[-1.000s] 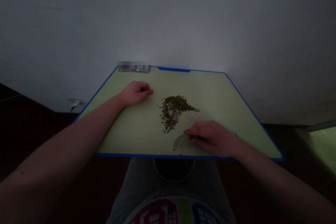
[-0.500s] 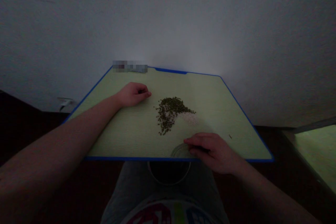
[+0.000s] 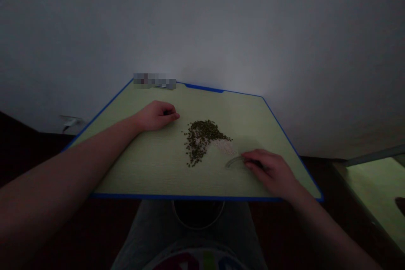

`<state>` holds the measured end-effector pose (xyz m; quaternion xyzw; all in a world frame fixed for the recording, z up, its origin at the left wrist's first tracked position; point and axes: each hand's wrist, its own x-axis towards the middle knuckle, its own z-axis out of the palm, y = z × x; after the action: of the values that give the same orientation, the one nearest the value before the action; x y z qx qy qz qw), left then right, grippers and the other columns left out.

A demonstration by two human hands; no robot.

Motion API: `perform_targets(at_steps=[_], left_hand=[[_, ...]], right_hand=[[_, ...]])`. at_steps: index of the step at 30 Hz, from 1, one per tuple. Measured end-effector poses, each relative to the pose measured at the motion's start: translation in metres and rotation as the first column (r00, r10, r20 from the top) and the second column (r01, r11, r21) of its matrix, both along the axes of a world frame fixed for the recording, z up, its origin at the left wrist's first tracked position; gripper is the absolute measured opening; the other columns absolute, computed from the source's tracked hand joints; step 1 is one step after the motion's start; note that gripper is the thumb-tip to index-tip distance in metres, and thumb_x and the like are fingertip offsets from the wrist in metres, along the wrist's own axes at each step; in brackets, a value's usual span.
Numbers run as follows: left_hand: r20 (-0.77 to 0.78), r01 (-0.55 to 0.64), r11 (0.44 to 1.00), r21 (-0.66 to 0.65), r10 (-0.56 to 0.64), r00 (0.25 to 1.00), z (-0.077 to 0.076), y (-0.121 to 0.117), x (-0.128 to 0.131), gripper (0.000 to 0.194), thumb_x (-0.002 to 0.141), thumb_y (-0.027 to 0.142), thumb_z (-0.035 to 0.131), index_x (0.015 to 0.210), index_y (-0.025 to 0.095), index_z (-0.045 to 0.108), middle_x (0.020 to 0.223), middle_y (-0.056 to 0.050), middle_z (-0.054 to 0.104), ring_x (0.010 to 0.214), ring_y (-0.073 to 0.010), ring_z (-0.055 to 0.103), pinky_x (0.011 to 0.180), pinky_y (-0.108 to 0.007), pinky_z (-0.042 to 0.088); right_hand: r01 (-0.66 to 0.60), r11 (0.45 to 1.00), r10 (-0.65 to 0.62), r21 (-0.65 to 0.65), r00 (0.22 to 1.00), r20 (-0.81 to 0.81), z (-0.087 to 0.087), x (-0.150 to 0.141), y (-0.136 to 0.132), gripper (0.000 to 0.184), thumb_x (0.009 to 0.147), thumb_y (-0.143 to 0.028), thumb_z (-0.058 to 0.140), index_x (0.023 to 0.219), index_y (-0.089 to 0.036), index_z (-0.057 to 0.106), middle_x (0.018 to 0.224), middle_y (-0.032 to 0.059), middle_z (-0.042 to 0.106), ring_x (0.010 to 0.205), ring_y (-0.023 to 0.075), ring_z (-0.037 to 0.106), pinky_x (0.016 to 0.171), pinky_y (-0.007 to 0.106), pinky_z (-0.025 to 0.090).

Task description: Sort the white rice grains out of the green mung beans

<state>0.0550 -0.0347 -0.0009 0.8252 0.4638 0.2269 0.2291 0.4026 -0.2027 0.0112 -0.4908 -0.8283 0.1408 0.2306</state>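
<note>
A pile of small dark green beans (image 3: 202,139) lies in the middle of a pale green table (image 3: 152,168) with a blue rim. Beside the beans on the right is a small patch of white grains (image 3: 225,147). My left hand (image 3: 156,115) rests on the table left of the pile, fingers curled in a loose fist with nothing visible in them. My right hand (image 3: 268,169) lies right of the grains, fingers closed on a thin clear curved piece (image 3: 233,161) that pokes out to the left.
A round bowl (image 3: 198,215) sits on my lap just under the table's near edge. A white wall rises behind the table. A second pale green surface (image 3: 376,181) shows at the right. The room is dim.
My right hand has slid with the clear piece from the table's near edge up and to the right, toward the white grains. My left hand has stayed put.
</note>
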Motion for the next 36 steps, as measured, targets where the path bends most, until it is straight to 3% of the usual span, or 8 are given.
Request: perform_targets(at_steps=[4, 8, 14, 19, 36], left_hand=[[-0.005, -0.007, 1.0, 0.009, 0.007, 1.0, 0.0, 0.0, 0.0, 0.032, 0.075, 0.046, 0.052, 0.064, 0.016, 0.058, 0.052, 0.002, 0.048, 0.051, -0.0096, 0.04, 0.052, -0.025, 0.028], [-0.011, 0.008, 1.0, 0.01, -0.008, 1.0, 0.0, -0.001, 0.0, 0.032, 0.075, 0.045, 0.052, 0.063, 0.016, 0.057, 0.052, 0.002, 0.047, 0.051, -0.0089, 0.039, 0.052, -0.024, 0.028], [0.031, 0.017, 1.0, -0.002, -0.017, 0.999, 0.001, -0.001, 0.0, 0.029, 0.074, 0.042, 0.054, 0.063, 0.016, 0.058, 0.052, 0.002, 0.047, 0.05, -0.0087, 0.038, 0.051, -0.025, 0.027], [0.01, 0.021, 1.0, 0.01, -0.021, 1.0, -0.001, 0.0, -0.001, 0.03, 0.075, 0.044, 0.053, 0.064, 0.016, 0.058, 0.05, 0.003, 0.045, 0.05, -0.009, 0.036, 0.051, -0.025, 0.026], [0.002, 0.026, 1.0, 0.007, -0.026, 1.0, 0.0, 0.0, -0.002, 0.03, 0.075, 0.044, 0.053, 0.065, 0.016, 0.059, 0.052, 0.002, 0.045, 0.051, -0.0097, 0.037, 0.053, -0.026, 0.026]], right_hand=[[0.024, 0.999, -0.024, 0.027, 1.0, 0.017, 0.004, -0.006, 0.014, 0.023, 0.088, -0.025, 0.049, 0.106, -0.022, 0.064, 0.096, 0.0057, 0.07, 0.085, 0.018, 0.065, 0.074, 0.033, 0.052], [0.086, 0.994, -0.084, 0.067, 0.996, -0.023, 0.005, -0.029, -0.002, 0.021, 0.087, -0.026, 0.052, 0.104, -0.022, 0.064, 0.093, 0.0049, 0.07, 0.08, 0.0177, 0.065, 0.07, 0.031, 0.053], [0.073, 0.991, -0.067, 0.111, 0.996, -0.057, -0.001, -0.069, -0.019, 0.025, 0.089, -0.023, 0.047, 0.109, -0.021, 0.061, 0.095, 0.0066, 0.069, 0.082, 0.0185, 0.065, 0.073, 0.032, 0.053], [0.151, 0.984, -0.146, 0.096, 0.988, -0.057, 0.0, -0.069, -0.006, 0.022, 0.087, -0.022, 0.048, 0.104, -0.02, 0.062, 0.091, 0.0062, 0.069, 0.078, 0.0188, 0.064, 0.069, 0.033, 0.053], [0.016, 1.0, -0.016, -0.02, 1.0, -0.018, 0.002, -0.08, 0.009, 0.026, 0.085, -0.018, 0.048, 0.108, -0.021, 0.062, 0.098, 0.0053, 0.069, 0.087, 0.0184, 0.064, 0.077, 0.034, 0.051]])
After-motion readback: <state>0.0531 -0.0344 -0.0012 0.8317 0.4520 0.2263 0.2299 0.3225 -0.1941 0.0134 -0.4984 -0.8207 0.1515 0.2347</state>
